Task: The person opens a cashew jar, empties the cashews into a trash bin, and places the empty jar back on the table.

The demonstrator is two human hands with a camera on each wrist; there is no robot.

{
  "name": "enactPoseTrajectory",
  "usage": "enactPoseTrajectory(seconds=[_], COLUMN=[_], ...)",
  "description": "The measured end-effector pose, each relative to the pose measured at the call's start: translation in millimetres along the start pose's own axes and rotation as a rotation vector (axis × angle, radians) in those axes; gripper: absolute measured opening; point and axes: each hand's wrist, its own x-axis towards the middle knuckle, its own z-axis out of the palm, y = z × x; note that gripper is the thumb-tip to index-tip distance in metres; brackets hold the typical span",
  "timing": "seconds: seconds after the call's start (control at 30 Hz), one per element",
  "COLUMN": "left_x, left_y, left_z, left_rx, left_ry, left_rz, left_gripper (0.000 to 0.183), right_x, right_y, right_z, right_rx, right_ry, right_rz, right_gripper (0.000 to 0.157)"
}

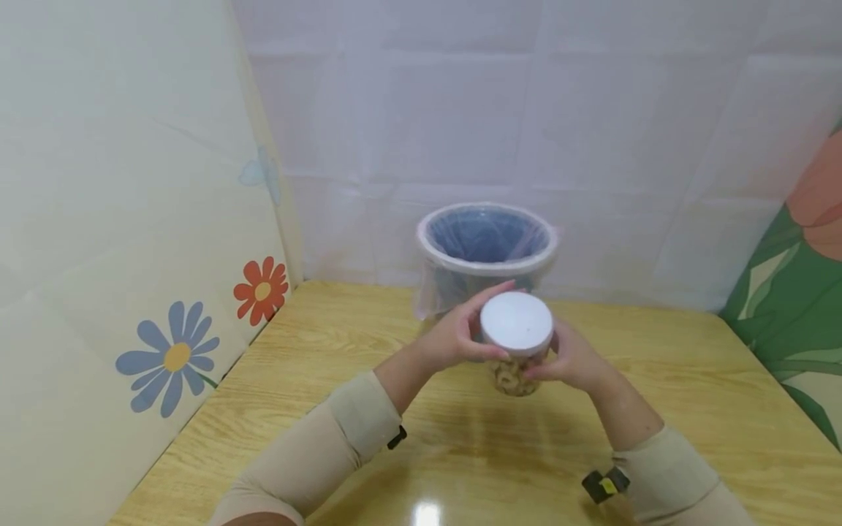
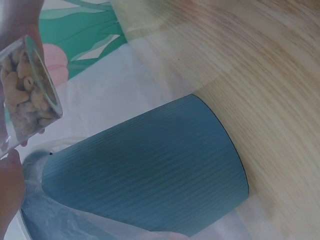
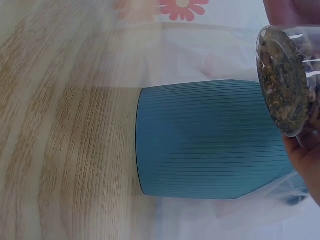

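Note:
A clear jar (image 1: 509, 378) of what look like cashew nuts, with a white lid (image 1: 517, 323), is held above the table in front of the bin. My left hand (image 1: 454, 337) grips it around the lid from the left, thumb at the near side and fingers behind. From the other side, my right hand (image 1: 574, 356) holds the jar's body just below the lid. The nuts show through the jar wall (image 2: 29, 95) in the left wrist view. In the right wrist view the jar's base (image 3: 282, 82) faces the camera. The far fingers are partly hidden.
Behind the jar stands a blue ribbed bin (image 2: 150, 165), lined with a clear plastic bag and topped by a white rim (image 1: 487, 268). It sits on a wood-grain table (image 1: 342, 329) against a pale wall covering (image 1: 395, 124). Flower-printed sheets flank both sides.

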Motion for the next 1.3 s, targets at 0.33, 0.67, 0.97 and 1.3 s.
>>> enactPoseTrajectory(seconds=[0.33,0.67,0.97,1.3], left_x=[1.7,2.0,-1.5,-0.8], left_y=[1.2,5.8,6.3,8.9], left_z=[-9.8,-10.5,-6.2,-2.2], left_rx=[-0.037,-0.128,-0.096,0.022], left_ry=[-0.091,-0.201,-0.206,-0.058], left_rz=[0.087,0.056,0.02,-0.081], left_gripper=[0.102,0.1,0.102,0.086], right_x=[-1.7,-3.0,-4.6,-3.9], right_y=[-4.0,-2.5,0.0,-3.2], right_z=[-2.8,-5.3,-4.6,-2.9], right_rx=[0.059,0.158,0.155,0.048], right_ry=[-0.049,-0.153,-0.179,-0.085], right_rz=[-0.028,-0.058,-0.049,0.035], right_gripper=[0.093,0.085,0.089,0.091])
